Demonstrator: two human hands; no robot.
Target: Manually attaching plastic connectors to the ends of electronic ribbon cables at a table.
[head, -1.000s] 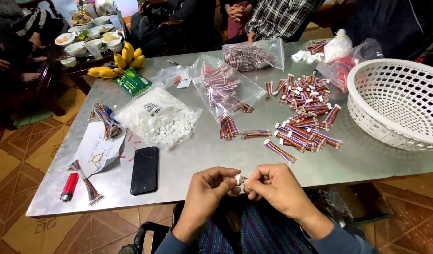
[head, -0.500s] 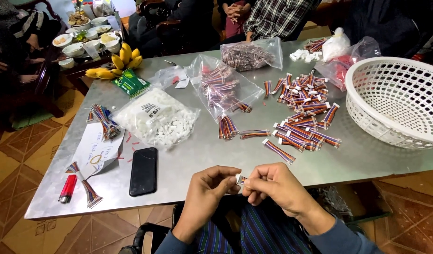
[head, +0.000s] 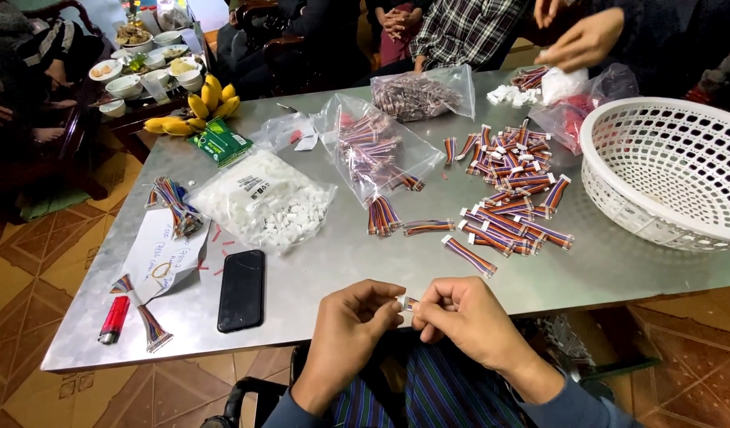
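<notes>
My left hand point(head: 351, 322) and my right hand point(head: 466, 317) meet at the near edge of the metal table point(head: 317, 261). Together they pinch a small white connector with a short multicoloured ribbon cable point(head: 408, 303) between the fingertips. The rest of that cable is hidden by my fingers. A pile of finished ribbon cables with white plugs point(head: 514, 196) lies further out on the table, to the right of centre. A clear bag of small white connectors point(head: 266, 200) rests to the left of it.
A white plastic basket point(head: 674, 170) stands at the right. A black phone point(head: 242, 289), a red lighter point(head: 114, 319) and loose cable bundles point(head: 171, 204) lie at the left. Bags of cables point(head: 377, 147) sit mid-table. Other people sit along the far side; one person's hand point(head: 583, 38) reaches over it.
My hands stay together at the table edge, with only small finger movements on the connector. Another person's hand has come into view at the far right.
</notes>
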